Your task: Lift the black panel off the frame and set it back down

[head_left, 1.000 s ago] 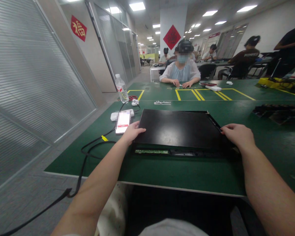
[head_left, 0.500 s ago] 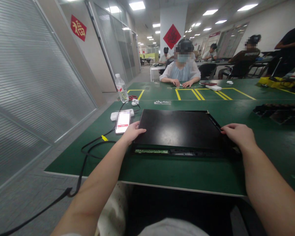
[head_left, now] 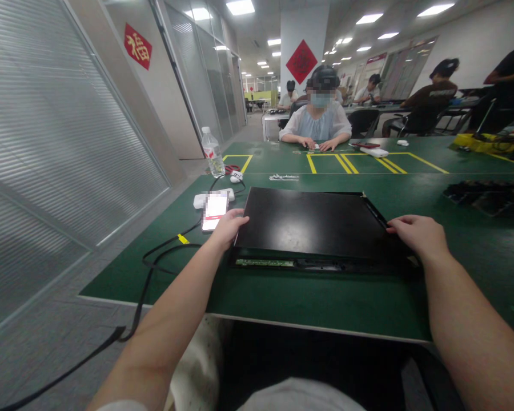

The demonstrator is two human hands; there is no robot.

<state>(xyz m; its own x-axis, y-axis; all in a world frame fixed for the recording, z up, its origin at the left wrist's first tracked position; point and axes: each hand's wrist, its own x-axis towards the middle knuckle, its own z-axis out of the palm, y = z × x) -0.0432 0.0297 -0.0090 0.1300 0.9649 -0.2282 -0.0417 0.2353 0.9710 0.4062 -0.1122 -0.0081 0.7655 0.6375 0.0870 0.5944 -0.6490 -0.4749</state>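
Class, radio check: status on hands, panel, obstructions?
Left hand on black panel, left edge; right hand on frame, right rim. Panel lies over frame. Phone beside left hand.

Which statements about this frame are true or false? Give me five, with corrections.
1. The left hand touches the left edge of the flat black rectangular panel. True.
2. The right hand rests on the clear plastic bottle. False: it is at the panel's right side.
3. A narrow green circuit board shows along the panel's near side. True.
4. The white-screened phone lies right of the panel. False: it lies to the left.
5. The bottle stands upright on the dark green table. True.
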